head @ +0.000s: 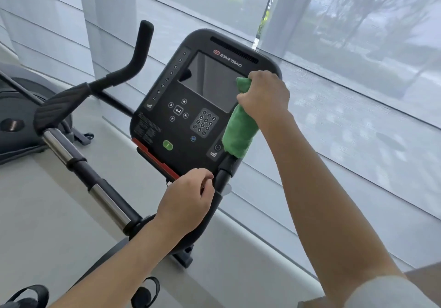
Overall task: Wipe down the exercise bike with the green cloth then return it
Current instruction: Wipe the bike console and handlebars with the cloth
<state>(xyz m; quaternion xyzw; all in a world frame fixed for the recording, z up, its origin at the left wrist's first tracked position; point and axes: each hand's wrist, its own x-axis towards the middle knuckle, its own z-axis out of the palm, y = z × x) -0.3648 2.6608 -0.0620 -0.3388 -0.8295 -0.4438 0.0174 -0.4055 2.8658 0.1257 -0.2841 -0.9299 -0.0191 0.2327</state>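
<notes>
Right hand (pixel 263 97) grip clutches green cloth (pixel 238 133) against console (pixel 191 107); left hand (pixel 186 202) loosely curled, holding nothing.

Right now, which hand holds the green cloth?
The right hand grips the rolled green cloth beside the black console's screen; the left hand holds nothing.

A gym, judging by the exercise bike (pixel 191 107) with its branded console and padded handlebars (pixel 78 97). Another machine (pixel 21 121) just beside it, left. Tall windows (pixel 346 57) behind sheer blinds, trees outside.
</notes>
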